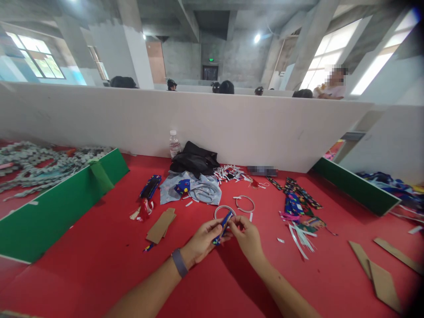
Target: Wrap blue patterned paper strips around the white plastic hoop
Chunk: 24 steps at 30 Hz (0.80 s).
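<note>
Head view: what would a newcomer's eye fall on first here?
Probably the bright red tabletop filling the foreground, flanked by a green board at left and another at right. Next, near the middle, the left hand holding a blue patterned strip, with the right hand at its far end. Behind them, a black bag stands out against the white partition.

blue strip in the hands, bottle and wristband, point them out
Blue strip (225,221), head view: patterned face, near the middle
Bottle (174,145), head view: middle of its body
Wristband (179,263), head view: outer face
</note>
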Each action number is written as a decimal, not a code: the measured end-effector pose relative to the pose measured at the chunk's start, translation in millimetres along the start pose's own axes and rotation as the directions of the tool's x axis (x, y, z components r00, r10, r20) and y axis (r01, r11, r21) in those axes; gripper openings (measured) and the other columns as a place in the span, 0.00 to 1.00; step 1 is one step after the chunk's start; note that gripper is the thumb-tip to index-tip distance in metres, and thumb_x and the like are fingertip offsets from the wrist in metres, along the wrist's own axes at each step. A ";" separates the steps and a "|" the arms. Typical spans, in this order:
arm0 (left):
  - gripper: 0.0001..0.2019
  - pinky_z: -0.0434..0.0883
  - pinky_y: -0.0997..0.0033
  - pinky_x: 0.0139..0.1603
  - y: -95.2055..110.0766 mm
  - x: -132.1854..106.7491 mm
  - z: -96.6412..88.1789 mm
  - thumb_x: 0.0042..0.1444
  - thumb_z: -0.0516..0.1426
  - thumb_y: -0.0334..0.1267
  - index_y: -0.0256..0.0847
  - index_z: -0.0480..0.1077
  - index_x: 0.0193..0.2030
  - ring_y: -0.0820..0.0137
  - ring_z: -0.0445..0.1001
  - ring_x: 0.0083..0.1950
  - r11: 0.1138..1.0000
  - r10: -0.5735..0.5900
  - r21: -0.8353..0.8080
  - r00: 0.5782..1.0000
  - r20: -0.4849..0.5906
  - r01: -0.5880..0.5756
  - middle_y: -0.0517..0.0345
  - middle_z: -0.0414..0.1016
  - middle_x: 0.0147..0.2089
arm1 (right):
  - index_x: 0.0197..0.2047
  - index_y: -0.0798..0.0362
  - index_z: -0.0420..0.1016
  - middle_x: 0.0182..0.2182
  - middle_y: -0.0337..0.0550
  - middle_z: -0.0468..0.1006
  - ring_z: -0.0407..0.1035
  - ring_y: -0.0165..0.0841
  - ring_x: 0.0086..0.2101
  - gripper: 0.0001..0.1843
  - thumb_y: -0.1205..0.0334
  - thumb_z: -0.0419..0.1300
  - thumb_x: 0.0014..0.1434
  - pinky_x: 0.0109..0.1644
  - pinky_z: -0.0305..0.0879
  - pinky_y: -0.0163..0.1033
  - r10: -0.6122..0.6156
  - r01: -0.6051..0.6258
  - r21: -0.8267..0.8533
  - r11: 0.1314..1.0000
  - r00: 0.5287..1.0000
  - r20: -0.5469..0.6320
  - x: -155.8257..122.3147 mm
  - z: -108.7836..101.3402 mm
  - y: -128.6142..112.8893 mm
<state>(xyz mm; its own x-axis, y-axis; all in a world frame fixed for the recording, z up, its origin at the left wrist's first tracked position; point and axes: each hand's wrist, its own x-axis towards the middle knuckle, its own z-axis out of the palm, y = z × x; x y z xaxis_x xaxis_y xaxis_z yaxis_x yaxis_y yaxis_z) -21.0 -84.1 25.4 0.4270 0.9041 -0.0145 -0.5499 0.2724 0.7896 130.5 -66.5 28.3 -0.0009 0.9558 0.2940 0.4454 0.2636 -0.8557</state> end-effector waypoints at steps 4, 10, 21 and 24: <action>0.15 0.67 0.60 0.51 -0.7 -0.1 0.3 0.55 0.58 0.37 0.38 0.72 0.49 0.61 0.73 0.48 1.000 0.010 0.017 1.000 0.006 -0.010 0.44 0.74 0.49 | 0.28 0.54 0.72 0.22 0.38 0.72 0.63 0.30 0.24 0.10 0.57 0.55 0.53 0.28 0.59 0.33 0.001 -0.001 -0.002 1.000 1.000 0.003 0.5 -0.8 -0.8; 0.17 0.67 0.62 0.49 -2.1 1.2 -1.2 0.54 0.59 0.38 0.37 0.71 0.50 0.62 0.74 0.45 0.998 0.000 0.064 1.000 -0.011 0.000 0.43 0.74 0.48 | 0.28 0.54 0.73 0.23 0.38 0.73 0.64 0.30 0.25 0.10 0.57 0.55 0.53 0.29 0.60 0.32 -0.009 0.010 -0.032 0.999 1.000 0.028 1.6 -2.2 1.2; 0.17 0.67 0.61 0.49 -5.4 2.1 -2.6 0.53 0.60 0.40 0.38 0.72 0.49 0.65 0.74 0.42 0.997 0.000 0.072 0.999 -0.034 0.003 0.45 0.74 0.47 | 0.29 0.52 0.71 0.26 0.40 0.72 0.67 0.32 0.29 0.06 0.65 0.54 0.55 0.36 0.63 0.36 -0.291 0.293 -0.239 0.926 0.956 0.043 2.6 -6.9 8.4; 0.16 0.68 0.63 0.48 -6.1 2.2 -2.9 0.53 0.60 0.40 0.37 0.73 0.48 0.67 0.74 0.40 0.997 -0.008 0.076 0.999 -0.046 0.011 0.45 0.75 0.45 | 0.30 0.52 0.71 0.27 0.41 0.73 0.67 0.33 0.30 0.06 0.66 0.54 0.55 0.36 0.63 0.37 -0.375 0.372 -0.308 0.876 0.926 0.052 3.1 -6.8 10.8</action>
<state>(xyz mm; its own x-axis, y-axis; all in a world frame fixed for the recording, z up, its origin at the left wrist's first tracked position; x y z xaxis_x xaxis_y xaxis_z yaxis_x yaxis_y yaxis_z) -18.8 -82.8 18.8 0.3977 0.9162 -0.0487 -0.4893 0.2566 0.8335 141.4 -61.6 22.9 -0.2142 0.7928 0.5706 0.6657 0.5459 -0.5087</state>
